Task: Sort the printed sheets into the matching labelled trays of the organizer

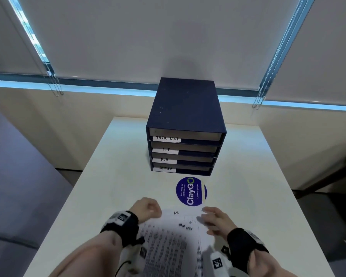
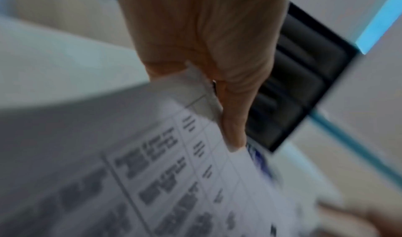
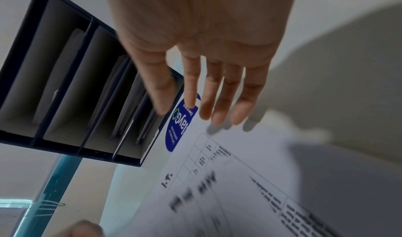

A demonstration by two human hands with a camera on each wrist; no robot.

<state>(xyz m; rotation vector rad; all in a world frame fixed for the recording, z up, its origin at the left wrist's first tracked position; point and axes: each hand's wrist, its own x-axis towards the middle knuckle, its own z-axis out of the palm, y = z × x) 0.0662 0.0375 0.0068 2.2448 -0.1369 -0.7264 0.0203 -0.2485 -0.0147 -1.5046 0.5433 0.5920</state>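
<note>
Mid-pickup of I.T. sheet (image 1: 174, 232) off table (image 1: 108, 196) before organizer (image 1: 185, 124): left hand (image 1: 146, 209) pinching its far-left corner, right hand (image 1: 216, 219) flat, fingers straight at right edge; next, slotting into I.T. tray (image 1: 183, 149), second from top.

A round blue "ClayGo" sticker (image 1: 191, 191) lies flat mid-table (image 1: 108, 176); grey roller blinds (image 1: 128, 37) hang beyond its far edge.

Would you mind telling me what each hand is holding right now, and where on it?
The left hand pinches the I.T. sheet at its far left corner; the right hand is open, holding nothing.
</note>
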